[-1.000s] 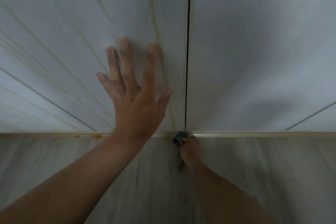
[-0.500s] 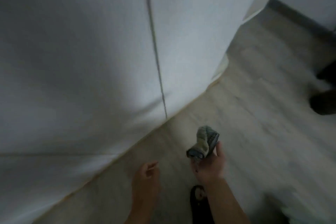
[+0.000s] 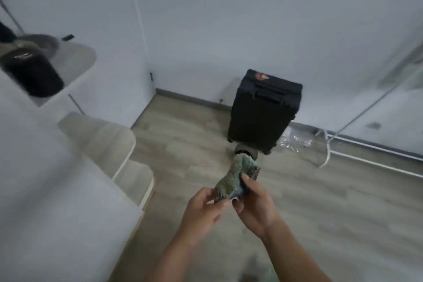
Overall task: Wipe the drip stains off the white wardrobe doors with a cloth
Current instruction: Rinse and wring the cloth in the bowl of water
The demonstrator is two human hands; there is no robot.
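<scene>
A bunched grey-green cloth (image 3: pixel 235 175) with a dark mesh edge is held in front of me above the wooden floor. My right hand (image 3: pixel 254 205) grips it from the right, thumb on top. My left hand (image 3: pixel 202 209) pinches its lower left corner. The white wardrobe side (image 3: pixel 45 201) fills the lower left of the head view; its doors and stains are out of sight.
Rounded corner shelves (image 3: pixel 100 135) jut from the wardrobe's end; the top one carries a black pouch (image 3: pixel 32 73) and a grey bowl (image 3: pixel 45 42). A black suitcase (image 3: pixel 263 110) stands against the far wall. A white rack frame (image 3: pixel 343 142) runs along the right.
My view swung from the wardrobe doors to the room's corner. My left hand left the door and came up to the cloth; my right hand lifted the cloth off the floor edge.
</scene>
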